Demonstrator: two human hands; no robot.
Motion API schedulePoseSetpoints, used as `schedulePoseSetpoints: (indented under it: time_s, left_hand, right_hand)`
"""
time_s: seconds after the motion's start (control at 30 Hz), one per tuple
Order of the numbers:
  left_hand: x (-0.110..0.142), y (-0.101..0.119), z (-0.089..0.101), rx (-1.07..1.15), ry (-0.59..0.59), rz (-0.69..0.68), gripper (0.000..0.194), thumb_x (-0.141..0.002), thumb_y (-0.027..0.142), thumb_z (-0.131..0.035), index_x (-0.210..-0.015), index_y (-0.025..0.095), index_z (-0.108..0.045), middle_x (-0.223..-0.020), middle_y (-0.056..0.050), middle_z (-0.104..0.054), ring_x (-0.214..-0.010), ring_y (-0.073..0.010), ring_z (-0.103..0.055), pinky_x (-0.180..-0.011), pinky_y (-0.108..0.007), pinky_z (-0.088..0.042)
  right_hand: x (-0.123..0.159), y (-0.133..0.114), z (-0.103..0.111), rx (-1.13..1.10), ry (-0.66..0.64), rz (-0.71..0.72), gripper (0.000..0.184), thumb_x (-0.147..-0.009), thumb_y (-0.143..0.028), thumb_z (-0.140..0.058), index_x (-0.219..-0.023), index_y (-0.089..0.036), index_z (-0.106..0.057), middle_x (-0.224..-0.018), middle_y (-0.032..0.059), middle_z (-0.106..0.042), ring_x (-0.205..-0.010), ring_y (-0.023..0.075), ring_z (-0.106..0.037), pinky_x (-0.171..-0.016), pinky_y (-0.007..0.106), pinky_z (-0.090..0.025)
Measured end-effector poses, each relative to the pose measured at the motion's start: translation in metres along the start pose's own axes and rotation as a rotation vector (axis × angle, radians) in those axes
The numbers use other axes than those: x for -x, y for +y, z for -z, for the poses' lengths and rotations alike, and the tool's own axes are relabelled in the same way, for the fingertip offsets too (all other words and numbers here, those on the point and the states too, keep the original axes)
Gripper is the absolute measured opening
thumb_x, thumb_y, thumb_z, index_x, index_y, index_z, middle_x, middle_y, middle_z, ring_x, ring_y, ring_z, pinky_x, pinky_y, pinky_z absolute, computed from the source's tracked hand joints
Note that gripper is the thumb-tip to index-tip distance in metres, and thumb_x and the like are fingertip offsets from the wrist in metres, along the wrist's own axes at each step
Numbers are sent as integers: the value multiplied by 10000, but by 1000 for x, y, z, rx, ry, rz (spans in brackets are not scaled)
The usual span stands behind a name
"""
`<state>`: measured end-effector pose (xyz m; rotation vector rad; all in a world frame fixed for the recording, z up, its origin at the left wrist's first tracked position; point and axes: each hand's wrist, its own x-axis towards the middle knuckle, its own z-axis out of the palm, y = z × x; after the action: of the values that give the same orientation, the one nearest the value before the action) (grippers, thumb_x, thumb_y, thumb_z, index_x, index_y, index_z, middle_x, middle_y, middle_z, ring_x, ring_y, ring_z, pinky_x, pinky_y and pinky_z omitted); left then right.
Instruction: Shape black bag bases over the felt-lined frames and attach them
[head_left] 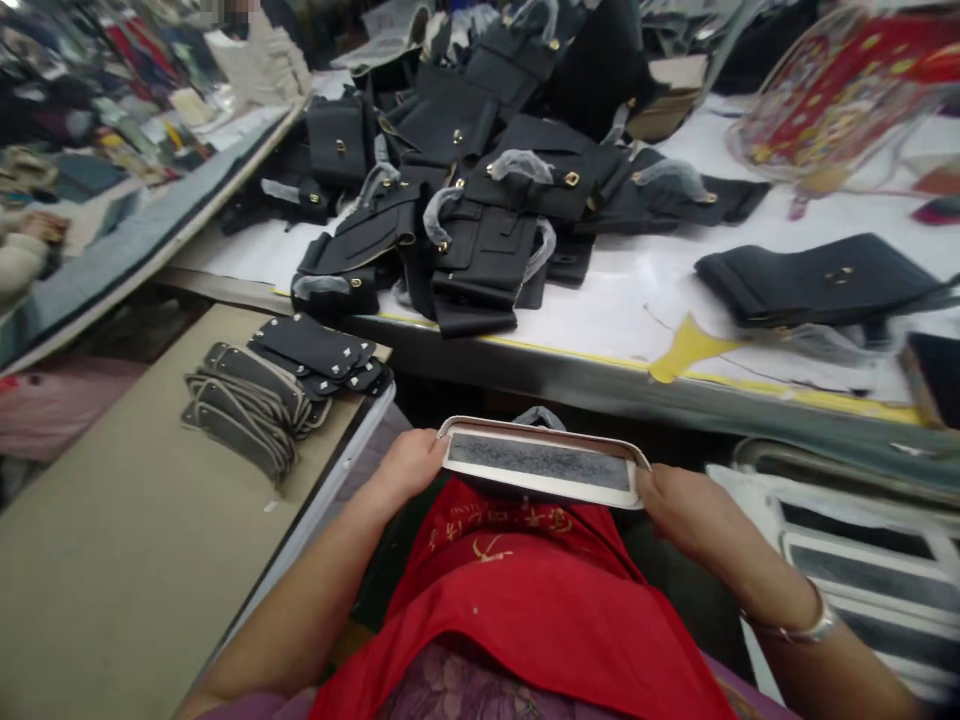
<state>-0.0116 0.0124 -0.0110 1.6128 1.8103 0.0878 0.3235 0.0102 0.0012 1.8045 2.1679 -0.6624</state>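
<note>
I hold a flat oblong panel (541, 462) with a pale rim and a dark grey centre level above my lap, over a red apron (525, 590). My left hand (409, 462) grips its left end, fingers curled under the edge. My right hand (671, 498) grips its right end in the same way, and a metal bracelet sits on that wrist. The panel lies between both hands, close to the front edge of the white worktable (637, 300).
A heap of black leather bag parts (480, 200) with gold studs covers the worktable. A stack of dark flat strips (277, 390) lies on the tan side table (127, 560) at left. More pale-rimmed panels (870, 570) lie at right. Another person's sleeve (22, 255) shows far left.
</note>
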Motion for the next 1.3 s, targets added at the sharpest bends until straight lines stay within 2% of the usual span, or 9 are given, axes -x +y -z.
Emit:
schedulePoseSetpoints:
  time_s: [0.1,0.17,0.27,0.37,0.43,0.83,0.93,1.13,1.3]
  left_hand:
    - [-1,-12,0,374,-69,85,504,-895,477,-298,-732,124,-618,-685,-95,-654,-634,-188,-631,-537,-251,-465]
    - [0,-16,1,526,-97,145,567,-895,524,-253,-767,118,-628,-714,-99,-663,-640,-195,-640,-534,-264,-481]
    - [2,-10,4,278,-26,71,521,-885,506,-320,-731,122,-635,-701,-105,-664,-649,-201,-638,-579,-275,-473]
    - [4,1,5,-199,84,-50,417,-887,368,-368,-696,123,-645,-722,-135,-670,-726,-225,-637,-680,-303,-445]
    - [5,6,3,-352,104,-60,395,-891,310,-351,-727,122,-658,-786,-152,-681,-776,-235,-636,-715,-312,-425]
    - [3,1,-1,-331,111,-103,341,-869,294,-377,-658,153,-605,-705,-101,-655,-699,-202,-607,-638,-285,-380]
    - [0,-4,4,-118,51,-79,309,-842,321,-419,-607,163,-542,-595,-53,-598,-596,-169,-581,-579,-264,-390]
    - [-14,-36,2,776,-272,53,416,-777,567,-515,-754,152,-520,-595,-10,-573,-467,-95,-510,-434,-193,-388]
    - [-27,-48,-10,881,-322,4,447,-680,559,-666,-705,167,-455,-512,54,-495,-393,-49,-418,-367,-151,-308]
  right_hand:
    - [-2,2,-2,-281,-66,-97,516,-946,-391,-210,-659,-168,-578,-622,80,-661,-497,149,-611,-515,246,-413]
    - [1,0,-2,-281,-74,-149,527,-934,-469,-230,-664,-175,-574,-621,75,-660,-525,164,-620,-528,256,-414]
    - [5,-2,-3,-61,-10,-158,486,-916,-477,-291,-652,-176,-566,-628,92,-656,-564,206,-627,-511,280,-386]
    - [7,-1,-7,174,58,-12,371,-914,-303,-310,-731,-159,-600,-674,112,-657,-589,233,-633,-495,290,-354]
    - [7,1,-12,261,74,95,307,-888,-209,-327,-796,-148,-613,-699,121,-655,-607,244,-638,-485,290,-339]
    - [1,5,-12,-17,63,-17,443,-921,-351,-265,-679,-164,-586,-678,103,-667,-556,191,-622,-515,280,-390]
    - [1,3,-9,-62,20,-78,470,-919,-386,-260,-651,-167,-577,-645,96,-655,-531,184,-610,-500,278,-382]
    - [0,6,-8,-55,24,-16,405,-916,-322,-285,-644,-174,-547,-639,90,-649,-508,178,-597,-489,273,-366]
    - [-1,8,-9,-107,-8,-29,388,-935,-299,-281,-680,-175,-546,-678,113,-661,-526,173,-607,-498,266,-357]
